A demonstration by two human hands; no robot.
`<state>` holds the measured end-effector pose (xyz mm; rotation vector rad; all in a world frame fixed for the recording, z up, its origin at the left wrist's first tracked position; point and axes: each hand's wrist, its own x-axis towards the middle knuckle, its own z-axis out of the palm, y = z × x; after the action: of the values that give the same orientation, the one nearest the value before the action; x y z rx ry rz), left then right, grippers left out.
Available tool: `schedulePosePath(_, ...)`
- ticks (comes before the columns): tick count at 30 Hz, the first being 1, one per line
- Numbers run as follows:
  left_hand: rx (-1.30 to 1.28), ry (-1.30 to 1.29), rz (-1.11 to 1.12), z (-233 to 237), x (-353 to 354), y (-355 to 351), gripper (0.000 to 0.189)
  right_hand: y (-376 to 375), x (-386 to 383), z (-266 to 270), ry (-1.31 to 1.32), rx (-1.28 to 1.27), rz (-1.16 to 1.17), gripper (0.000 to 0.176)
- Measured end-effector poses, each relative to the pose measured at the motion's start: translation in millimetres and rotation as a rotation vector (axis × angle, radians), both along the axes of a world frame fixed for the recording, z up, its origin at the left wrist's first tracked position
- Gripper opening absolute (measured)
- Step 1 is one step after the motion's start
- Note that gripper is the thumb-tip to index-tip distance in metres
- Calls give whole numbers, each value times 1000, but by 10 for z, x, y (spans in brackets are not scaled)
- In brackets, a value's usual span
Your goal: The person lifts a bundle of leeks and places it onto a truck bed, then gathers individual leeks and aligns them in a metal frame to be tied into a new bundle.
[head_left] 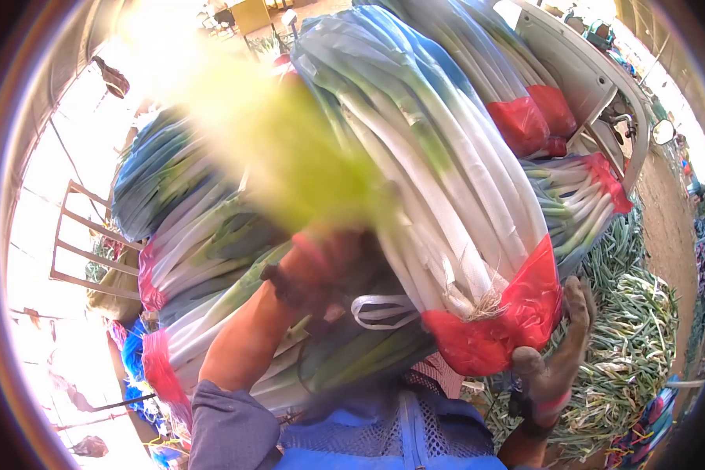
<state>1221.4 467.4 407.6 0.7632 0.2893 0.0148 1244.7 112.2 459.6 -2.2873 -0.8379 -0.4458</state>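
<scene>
Bundle of long white-and-green leeks [446,172] in clear plastic, with red plastic base [486,337]: tilted before the person, beside stacked red-ended leek bundles [200,235]. Right hand [552,348]: grip wide, thumb and fingers parted at the base's corner. Left hand [327,262]: near the bundle, behind a yellow-green blur [305,157]; grip cannot be told. Heap of loose green-and-white stalks [627,345]: ground, right.
</scene>
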Motion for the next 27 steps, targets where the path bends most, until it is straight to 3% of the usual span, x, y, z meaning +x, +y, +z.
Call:
schedulePosePath(3,-50,29,-50,155,67,-54,57,268,-157,-178,431,555,-5,116)
schedulePosePath(4,-75,46,-61,225,74,-72,57,171,-108,-261,285,490,-36,112)
schedulePosePath(7,48,46,-111,9,146,182,56,93,12,-188,258,374,61,103)
schedulePosePath(9,96,60,-98,186,123,97,46,132,-13,-155,252,443,53,95)
schedulePosePath(13,149,-3,-62,211,142,78,47,125,41,134,203,400,58,84)
schedulePosePath(15,164,-22,-43,360,162,13,44,94,129,321,155,411,35,84)
schedulePosePath(18,374,50,15,119,371,85,46,70,350,345,248,497,40,85)
schedulePosePath(19,139,15,-25,164,423,53,47,97,406,339,301,534,40,85)
schedulePosePath(20,147,17,-34,254,401,-23,47,126,393,290,390,575,39,85)
schedulePosePath(21,154,18,-51,353,375,-83,47,127,372,240,324,499,57,85)
schedulePosePath(23,195,-35,-17,72,426,34,47,106,331,135,193,348,73,85)
schedulePosePath(27,325,-63,5,-183,509,356,46,238,436,228,113,280,77,83)
